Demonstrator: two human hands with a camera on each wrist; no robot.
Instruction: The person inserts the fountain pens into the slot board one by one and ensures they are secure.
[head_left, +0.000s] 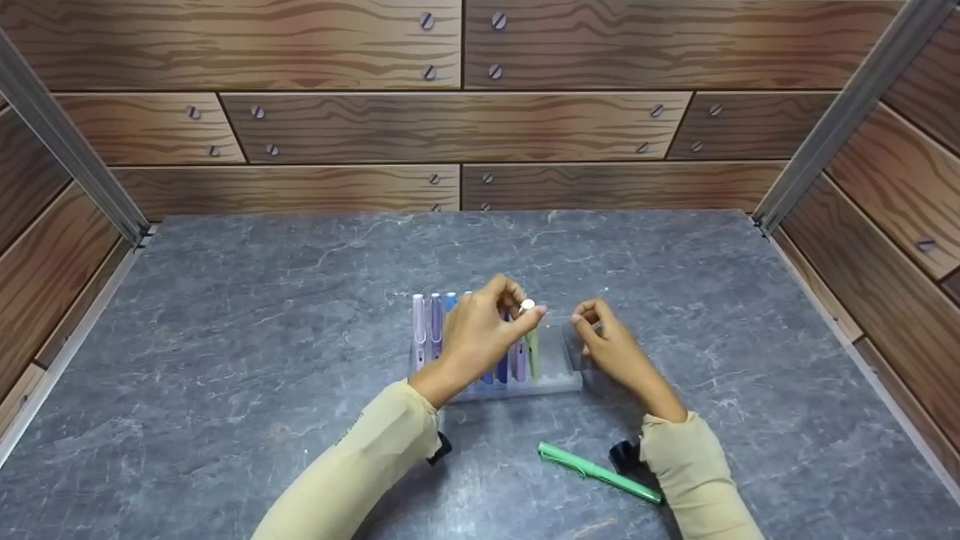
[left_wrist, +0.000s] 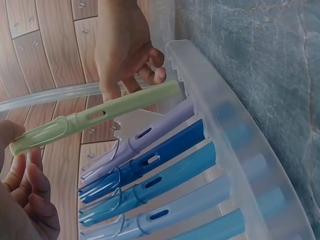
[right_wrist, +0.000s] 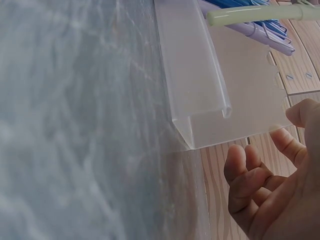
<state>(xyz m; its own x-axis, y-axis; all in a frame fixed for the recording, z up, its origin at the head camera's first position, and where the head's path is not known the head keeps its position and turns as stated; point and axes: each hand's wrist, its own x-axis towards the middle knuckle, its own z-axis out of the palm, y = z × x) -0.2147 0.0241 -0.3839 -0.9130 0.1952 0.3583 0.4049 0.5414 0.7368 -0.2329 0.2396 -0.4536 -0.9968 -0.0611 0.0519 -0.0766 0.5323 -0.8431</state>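
Note:
My left hand (head_left: 487,330) pinches a light green pen (left_wrist: 95,115) by its capped end, between thumb and fingers. The pen slants over a translucent plastic pen stand (left_wrist: 200,75), its other end close to the notched front ledge. Beside it in the stand lie a lilac pen (left_wrist: 145,135), a dark blue pen (left_wrist: 150,160) and several other blue and purple pens, partly hidden by my left hand in the head view. My right hand (right_wrist: 280,175) is at the stand's right side, thumb and forefinger pinching its edge near the back corner, the other fingers curled.
A bright green pen (head_left: 596,472) lies on the grey marbled table (head_left: 225,337) in front of the stand, near my right sleeve (head_left: 697,465). Wood-patterned panels (head_left: 450,127) and metal posts (head_left: 847,112) border the table at the back and sides.

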